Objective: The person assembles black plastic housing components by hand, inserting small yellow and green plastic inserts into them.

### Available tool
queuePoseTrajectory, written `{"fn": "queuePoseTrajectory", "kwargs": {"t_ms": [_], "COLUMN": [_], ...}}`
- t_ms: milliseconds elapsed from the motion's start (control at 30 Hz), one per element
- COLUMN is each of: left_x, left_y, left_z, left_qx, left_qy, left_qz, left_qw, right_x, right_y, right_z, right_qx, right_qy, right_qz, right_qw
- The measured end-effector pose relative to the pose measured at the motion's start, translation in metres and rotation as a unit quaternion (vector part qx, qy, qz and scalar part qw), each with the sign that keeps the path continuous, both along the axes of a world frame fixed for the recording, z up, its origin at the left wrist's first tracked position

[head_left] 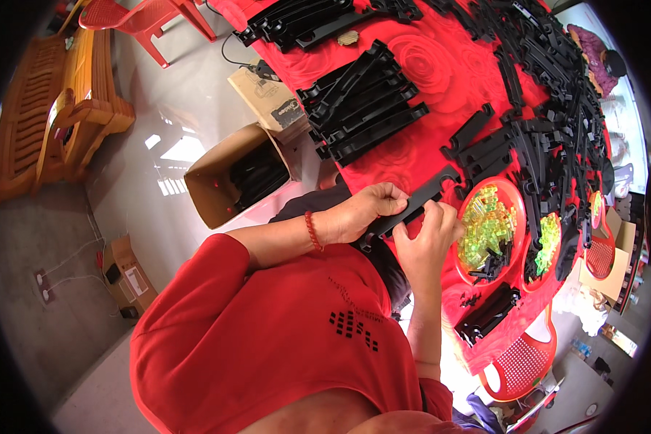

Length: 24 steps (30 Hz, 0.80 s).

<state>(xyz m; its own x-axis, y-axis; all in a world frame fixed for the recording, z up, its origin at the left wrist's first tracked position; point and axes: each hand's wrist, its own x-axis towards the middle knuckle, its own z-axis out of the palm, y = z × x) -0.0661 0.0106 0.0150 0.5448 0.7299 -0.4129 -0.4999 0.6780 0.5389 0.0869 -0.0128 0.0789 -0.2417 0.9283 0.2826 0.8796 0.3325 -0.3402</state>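
Between my two hands, above the near edge of the table, is a long black plastic part (428, 189), tilted up toward the right. My left hand (375, 210), with a red bead bracelet at its wrist, pinches its left side. The fingers of my right hand (428, 235) are closed on its lower edge. Just right of my right hand stands a red bowl (519, 206) with small clear yellow-green pieces (484, 228) and some small black pieces. More long black parts (484, 155) lie beyond my hands.
A red rose-patterned cloth (419, 61) covers the table. Stacked black parts (369, 105) lie at its left, a large heap (550, 65) at the far right. A second bowl (546, 249) stands farther right. An open cardboard box (217, 173) with black parts stands on the left.
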Motion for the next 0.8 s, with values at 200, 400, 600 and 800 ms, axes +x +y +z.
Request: {"fn": "queuePoseTrajectory", "kwargs": {"t_ms": [200,400,600,800], "left_x": [0.001,0.002,-0.002,-0.015], "left_y": [0.014,0.016,0.018,0.016], "left_z": [0.014,0.034,0.020,0.018], "left_qx": [0.055,0.180,0.154,0.109], "left_qy": [0.058,0.174,0.139,0.107], "left_qz": [-0.008,-0.041,-0.026,-0.040], "left_qw": [0.997,0.967,0.978,0.987], "right_x": [0.001,0.012,0.008,0.001], "right_y": [0.011,0.020,0.021,0.022], "right_z": [-0.001,-0.010,-0.015,-0.015], "right_qx": [0.014,0.011,0.064,0.058], "right_qy": [0.017,0.048,0.003,0.012], "right_qz": [-0.018,-0.045,-0.027,-0.017], "right_qw": [1.000,0.998,0.998,0.998]}}
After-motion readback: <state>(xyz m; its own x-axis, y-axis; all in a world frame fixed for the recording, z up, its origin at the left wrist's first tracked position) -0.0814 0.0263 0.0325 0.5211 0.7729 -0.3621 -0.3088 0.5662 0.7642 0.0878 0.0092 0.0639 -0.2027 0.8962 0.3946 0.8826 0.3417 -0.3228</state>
